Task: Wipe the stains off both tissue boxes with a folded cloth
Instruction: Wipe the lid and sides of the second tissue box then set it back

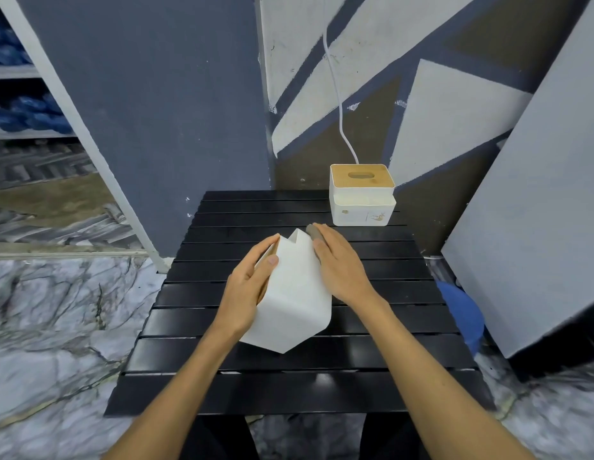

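A white tissue box (294, 293) is tipped on its side over the middle of the black slatted table (372, 346), its plain bottom facing me. My left hand (252, 283) grips its left side, thumb on the white face. My right hand (338, 263) presses a grey folded cloth (313, 231) against the box's right side; most of the cloth is hidden under the fingers. A second white tissue box (362, 207) with a wooden lid stands upright at the table's far right, small brownish stains on its front.
A white cable (338, 104) hangs down the painted wall behind the second box. A large grey panel (538, 210) leans close to the table's right side, with a blue object (461, 310) at its foot. Marble-patterned floor surrounds the table.
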The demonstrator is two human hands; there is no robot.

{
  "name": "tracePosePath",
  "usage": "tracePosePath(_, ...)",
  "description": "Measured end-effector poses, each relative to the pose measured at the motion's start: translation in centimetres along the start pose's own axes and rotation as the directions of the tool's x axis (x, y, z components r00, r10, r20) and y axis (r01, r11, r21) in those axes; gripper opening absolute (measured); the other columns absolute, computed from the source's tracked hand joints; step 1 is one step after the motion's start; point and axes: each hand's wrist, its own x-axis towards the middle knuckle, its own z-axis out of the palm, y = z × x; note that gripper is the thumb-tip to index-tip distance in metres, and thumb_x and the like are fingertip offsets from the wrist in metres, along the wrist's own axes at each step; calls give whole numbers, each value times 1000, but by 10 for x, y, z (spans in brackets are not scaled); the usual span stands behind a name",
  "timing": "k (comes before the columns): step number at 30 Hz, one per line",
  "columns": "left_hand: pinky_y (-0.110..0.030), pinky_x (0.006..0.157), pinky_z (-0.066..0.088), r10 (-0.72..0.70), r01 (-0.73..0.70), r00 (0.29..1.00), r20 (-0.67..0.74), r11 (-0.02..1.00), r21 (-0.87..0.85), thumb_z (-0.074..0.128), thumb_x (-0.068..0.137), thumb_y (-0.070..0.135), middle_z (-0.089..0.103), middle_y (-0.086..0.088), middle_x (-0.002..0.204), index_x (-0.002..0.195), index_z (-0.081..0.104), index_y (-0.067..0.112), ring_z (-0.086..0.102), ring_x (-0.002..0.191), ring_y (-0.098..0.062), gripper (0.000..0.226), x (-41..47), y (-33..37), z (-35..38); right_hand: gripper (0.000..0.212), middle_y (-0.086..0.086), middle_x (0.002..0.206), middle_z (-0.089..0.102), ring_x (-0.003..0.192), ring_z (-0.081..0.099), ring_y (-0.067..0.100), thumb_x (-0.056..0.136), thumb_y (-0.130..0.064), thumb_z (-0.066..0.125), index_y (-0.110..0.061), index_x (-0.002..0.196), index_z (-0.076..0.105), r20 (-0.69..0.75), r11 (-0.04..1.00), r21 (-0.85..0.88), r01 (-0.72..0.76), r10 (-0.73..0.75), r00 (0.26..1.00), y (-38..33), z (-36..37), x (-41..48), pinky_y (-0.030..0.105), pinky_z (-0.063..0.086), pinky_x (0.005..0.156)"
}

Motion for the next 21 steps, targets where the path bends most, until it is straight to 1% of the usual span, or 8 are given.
tracePosePath(3, -14, 82, 50, 4, -4, 1000, -4, 1000, -4, 53, 103, 22, 69, 15, 125, 136, 61, 29, 65, 110, -5, 35, 0, 2, 2, 44, -11, 158, 22, 146, 9, 4, 106, -29, 27, -26, 150, 29, -59, 998, -58, 31, -35, 998, 0, 7, -21, 17, 1, 114)
tracePosePath(7, -10, 86, 48, 14, -14, 1000, 9, 1000, 15, 51, 104, 21, 64, 17, 132, 140, 58, 27, 61, 117, 0, 37, -1, 2, 0, 44, -7, 159, 24, 148, 9, 11, 106, -29, 30, -25, 149, 33, -61, 976, -160, 150, -162, 985, -4, 14, -18, 27, 6, 120)
tracePosePath(9, -11, 87, 48, 15, -16, 1000, 21, 999, 32, 52, 104, 23, 64, 19, 132, 140, 57, 29, 61, 119, -1, 37, -1, 2, 0, 43, -8, 158, 27, 148, 12, 10, 106, -28, 28, -25, 149, 34, -39, 972, -173, 159, -168, 985, -7, 11, -9, 26, 6, 119)
tracePosePath(11, -15, 87, 49, 5, -6, 999, 36, 999, 31, 57, 101, 30, 66, 17, 129, 138, 58, 32, 63, 116, -5, 37, -1, 3, 0, 42, -8, 157, 29, 147, 16, 8, 107, -27, 26, -25, 148, 35, -27, 984, -135, 114, -118, 993, -4, 7, -2, 25, 8, 118)
tracePosePath(13, -20, 88, 50, -6, 4, 999, 46, 999, 32, 58, 94, 39, 66, 15, 129, 136, 59, 35, 64, 115, -8, 43, -2, 5, 1, 43, -11, 156, 29, 146, 18, 7, 106, -30, 26, -28, 148, 34, -36, 999, -41, 27, -29, 999, 2, 6, -1, 27, 11, 118)
tracePosePath(16, -21, 89, 50, -6, 5, 999, 43, 1000, 21, 58, 101, 31, 67, 15, 128, 136, 60, 34, 64, 116, -9, 35, -1, 4, 1, 46, -15, 159, 21, 146, 11, 1, 106, -35, 24, -28, 151, 28, -68, 998, 25, -59, 61, 996, 11, 9, -19, 25, 8, 119)
tracePosePath(18, -16, 87, 50, -2, 2, 999, 35, 1000, 1, 54, 103, 23, 68, 17, 126, 136, 60, 30, 64, 115, -6, 35, -1, 4, 2, 47, -15, 159, 18, 145, 2, -3, 106, -35, 19, -26, 151, 28, -85, 1000, -30, -3, 1, 996, 9, 15, -43, 26, 3, 121)
tracePosePath(21, -13, 84, 50, -2, 2, 1000, 31, 1000, -2, 52, 103, 20, 68, 15, 128, 137, 60, 27, 65, 113, -4, 35, -2, 4, 1, 51, -10, 159, 22, 148, 1, 2, 102, -37, 17, -23, 149, 34, -115, 974, -148, 174, -192, 975, -4, 25, -76, 24, 1, 120)
